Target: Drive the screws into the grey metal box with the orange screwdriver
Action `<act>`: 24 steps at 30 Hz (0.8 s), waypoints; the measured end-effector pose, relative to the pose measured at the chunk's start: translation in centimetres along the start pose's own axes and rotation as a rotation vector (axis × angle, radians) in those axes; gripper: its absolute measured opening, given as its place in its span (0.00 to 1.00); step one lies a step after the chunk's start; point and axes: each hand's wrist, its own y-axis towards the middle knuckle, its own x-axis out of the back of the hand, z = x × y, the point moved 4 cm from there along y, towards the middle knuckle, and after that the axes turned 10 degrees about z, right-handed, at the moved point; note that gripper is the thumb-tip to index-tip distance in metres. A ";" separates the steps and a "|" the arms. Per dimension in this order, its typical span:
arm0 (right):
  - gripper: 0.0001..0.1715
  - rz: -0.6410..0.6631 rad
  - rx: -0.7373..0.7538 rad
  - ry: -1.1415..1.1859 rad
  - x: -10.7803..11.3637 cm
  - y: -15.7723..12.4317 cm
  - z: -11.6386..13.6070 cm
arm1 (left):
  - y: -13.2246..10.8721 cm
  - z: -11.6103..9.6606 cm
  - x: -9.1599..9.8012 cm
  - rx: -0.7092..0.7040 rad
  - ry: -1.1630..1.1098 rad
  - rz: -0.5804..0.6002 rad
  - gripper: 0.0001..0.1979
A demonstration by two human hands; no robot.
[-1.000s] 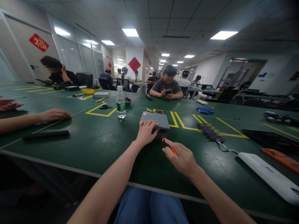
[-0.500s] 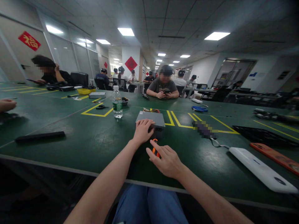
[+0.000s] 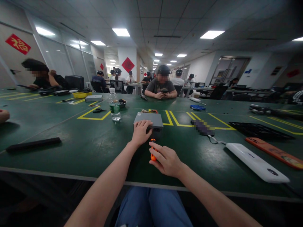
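Note:
A grey metal computer power supply (image 3: 153, 119) sits on the green table in front of me, with coloured wires at its far side. My left hand (image 3: 142, 132) grips its near left part, fingers over the top and thumb by the front face. Just nearer to me, my right hand (image 3: 167, 159) pinches an orange-and-black screwdriver (image 3: 153, 154) between thumb and fingers. The screwdriver's far end points toward the power supply; its tip is too dark to make out.
A water bottle (image 3: 115, 105) stands left of the power supply, a bowl (image 3: 122, 103) behind it. A black bar (image 3: 34, 144) lies at left. To the right are a white power bank (image 3: 257, 162), an orange phone (image 3: 274, 153) and a black tray (image 3: 260, 130). A person (image 3: 161, 83) sits opposite.
My right hand has closed from spread fingers onto the screwdriver, which now stands more upright in view. My left hand stays on the power supply. The whole view has shifted slightly.

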 end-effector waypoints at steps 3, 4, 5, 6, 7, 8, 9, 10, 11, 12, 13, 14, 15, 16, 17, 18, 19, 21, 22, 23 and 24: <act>0.14 -0.018 0.000 0.030 -0.4 -0.1 -0.1 | 0.0 0.0 0.0 0.000 0.001 0.003 0.12; 0.14 -0.013 0.004 0.031 -0.5 -0.1 -0.1 | 0.0 0.0 0.0 -0.002 0.000 0.000 0.12; 0.15 -0.002 0.008 0.030 -0.6 -0.1 -0.1 | 0.0 -0.1 0.0 -0.006 0.000 -0.004 0.12; 0.16 0.012 0.013 0.026 -0.6 0.0 0.0 | 0.0 -0.1 0.0 -0.010 0.001 -0.007 0.12; 0.17 0.032 0.016 0.024 -0.6 0.0 0.0 | 0.0 -0.1 0.0 -0.012 0.003 -0.010 0.12; 0.17 0.059 0.017 0.024 -0.6 0.1 0.1 | 0.0 -0.2 0.0 -0.012 0.005 -0.011 0.12; 0.18 0.087 0.017 0.025 -0.5 0.2 0.1 | 0.0 -0.2 0.0 -0.012 0.006 -0.012 0.12; 0.18 0.108 0.016 0.024 -0.4 0.3 0.1 | 0.0 -0.2 0.0 -0.011 0.006 -0.011 0.12; 0.18 0.115 0.018 0.018 -0.3 0.3 0.1 | 0.0 -0.2 0.0 -0.010 0.006 -0.012 0.12; 0.18 0.107 0.020 0.009 -0.2 0.4 0.1 | 0.0 -0.2 0.0 -0.010 0.005 -0.013 0.12; 0.17 0.087 0.023 -0.001 -0.1 0.4 0.1 | 0.0 -0.1 0.0 -0.011 0.005 -0.015 0.12; 0.16 0.060 0.026 -0.011 0.0 0.4 0.1 | 0.0 -0.1 0.0 -0.013 0.004 -0.017 0.12; 0.15 0.034 0.028 -0.017 0.0 0.3 0.1 | 0.0 -0.1 0.0 -0.016 0.004 -0.019 0.12; 0.15 0.014 0.030 -0.018 0.0 0.2 0.0 | 0.0 -0.1 -0.1 -0.020 0.004 -0.022 0.12; 0.14 -0.002 0.033 -0.013 -0.1 0.1 0.0 | 0.0 -0.1 -0.1 -0.023 0.004 -0.025 0.12; 0.13 -0.010 0.036 -0.004 -0.2 0.0 0.0 | 0.0 0.0 -0.1 -0.026 0.002 -0.029 0.13; 0.13 -0.009 0.035 0.007 -0.4 0.0 0.0 | 0.0 0.0 0.0 -0.028 0.000 -0.033 0.13; 0.13 0.021 0.026 0.028 -0.5 -0.1 0.0 | 0.0 0.0 0.0 -0.031 -0.005 -0.037 0.13; 0.14 0.050 0.020 0.033 -0.5 -0.1 0.1 | 0.0 0.0 0.0 -0.031 -0.007 -0.036 0.13; 0.16 0.086 0.014 0.033 -0.5 0.0 0.1 | 0.0 0.1 0.0 -0.029 -0.008 -0.034 0.13; 0.17 0.122 0.009 0.028 -0.5 0.1 0.1 | 0.0 0.1 -0.1 -0.027 -0.008 -0.031 0.13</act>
